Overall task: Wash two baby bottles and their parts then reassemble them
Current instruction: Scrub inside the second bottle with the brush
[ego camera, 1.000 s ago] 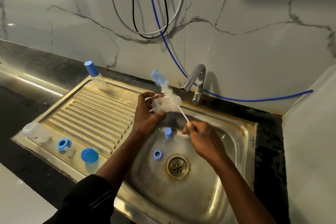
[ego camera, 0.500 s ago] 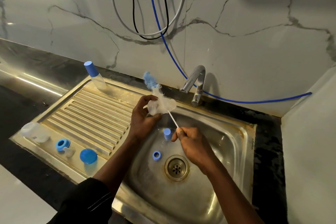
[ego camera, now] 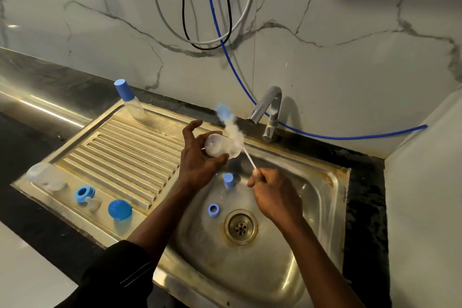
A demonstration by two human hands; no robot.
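Holding: left hand (ego camera: pixel 197 157) is gripping a clear bottle (ego camera: pixel 220 149) sideways above the sink (ego camera: pixel 325 207), fingers curled round it.
Brush: right hand (ego camera: pixel 272 190) is pinching a blurred brush (ego camera: pixel 233 130) by its thin stem, angling up past the bottle's right end.
Basin: blue cap (ego camera: pixel 228 180) and blue ring (ego camera: pixel 213 209) are sitting near the drain (ego camera: pixel 240 227).

One view only — head-worn wide-angle, facing forward and down over the sink (ego camera: pixel 315 210), close in — left hand (ego camera: pixel 197 160) and right hand (ego camera: pixel 272 195) mid-frame, marble wall (ego camera: pixel 350 32) up top.
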